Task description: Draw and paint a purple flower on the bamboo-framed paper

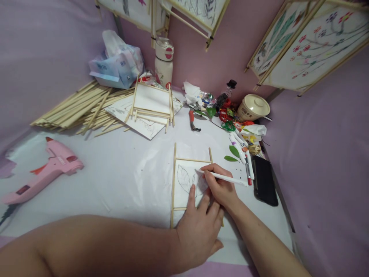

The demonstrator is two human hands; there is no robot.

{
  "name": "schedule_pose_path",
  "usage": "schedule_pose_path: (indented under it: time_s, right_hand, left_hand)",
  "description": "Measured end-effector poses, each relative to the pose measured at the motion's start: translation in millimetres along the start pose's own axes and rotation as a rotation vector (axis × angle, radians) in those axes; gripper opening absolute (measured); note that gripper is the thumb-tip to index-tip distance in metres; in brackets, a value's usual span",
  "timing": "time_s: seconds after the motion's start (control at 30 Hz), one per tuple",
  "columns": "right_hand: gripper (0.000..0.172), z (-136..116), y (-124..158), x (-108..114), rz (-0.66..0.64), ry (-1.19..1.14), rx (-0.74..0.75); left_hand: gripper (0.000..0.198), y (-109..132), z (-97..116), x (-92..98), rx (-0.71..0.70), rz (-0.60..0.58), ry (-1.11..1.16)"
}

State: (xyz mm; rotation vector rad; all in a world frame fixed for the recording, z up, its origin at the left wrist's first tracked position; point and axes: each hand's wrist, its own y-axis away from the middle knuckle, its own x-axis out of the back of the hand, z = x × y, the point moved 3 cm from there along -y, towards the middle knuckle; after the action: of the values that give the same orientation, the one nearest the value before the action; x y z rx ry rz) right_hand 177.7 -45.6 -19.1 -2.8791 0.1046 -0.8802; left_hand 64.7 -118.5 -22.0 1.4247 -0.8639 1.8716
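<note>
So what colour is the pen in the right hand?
The pen in the right hand is white, best seen in the head view.

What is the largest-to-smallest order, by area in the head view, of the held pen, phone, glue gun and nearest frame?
1. Glue gun and frame: too alike to rank, the frame being partly covered
2. Phone
3. Held pen, long but thin
</note>
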Motion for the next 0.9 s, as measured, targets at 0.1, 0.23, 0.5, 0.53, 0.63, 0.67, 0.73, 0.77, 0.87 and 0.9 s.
schedule_pose_path:
  time_s: [0.1,0.23,0.5,0.53,0.63,0.67,0.73,0.77,0.87,0.9]
  right_hand:
    - [0.015,0.5,0.1,-0.1,0.001,-0.003,-0.002]
    - [0.015,1.5,0.0,-0.2,0.007,0.005,-0.001]
    - [0.015,0.2,-0.4,-0.3,0.004,0.005,0.002]
    - [0.015,0.1,-0.4,-0.2,0.002,0.004,0.003]
    - [0.015,0.2,-0.6,-0.1,0.002,0.008,0.002]
    - [0.015,0.3,-0.7,0.0,0.004,0.007,0.003]
    - [0.015,0.2,-0.8,0.0,0.01,0.006,0.006]
    - [0.015,0.0,-0.8,0.0,0.01,0.006,0.008]
    - [0.015,-1.0,-0.6,0.1,0.009,0.007,0.012]
    - [0.015,-1.4,-0.5,0.2,0.008,0.008,0.012]
  left_hand:
    - [0.074,0.3,0.1,-0.3,0.001,0.002,0.002]
    - [0.074,-0.6,0.0,-1.1,-0.003,0.005,0.001]
    - [0.073,-0.5,1.1,-2.9,0.001,0.007,-0.013]
    - [0.073,-0.3,1.2,-2.7,0.002,0.007,-0.015]
    - [0.073,0.2,1.0,-1.6,0.0,0.005,-0.018]
    - [0.073,0.3,0.8,-1.4,0.0,0.003,-0.017]
    - [0.074,0.3,0.4,-1.1,0.002,-0.003,-0.014]
    - [0.074,0.2,0.3,-1.1,0.002,-0.005,-0.013]
    - [0.075,-0.1,0.2,-1.6,0.001,-0.002,-0.011]
    - [0.074,-0.2,0.4,-2.0,0.0,-0.003,-0.011]
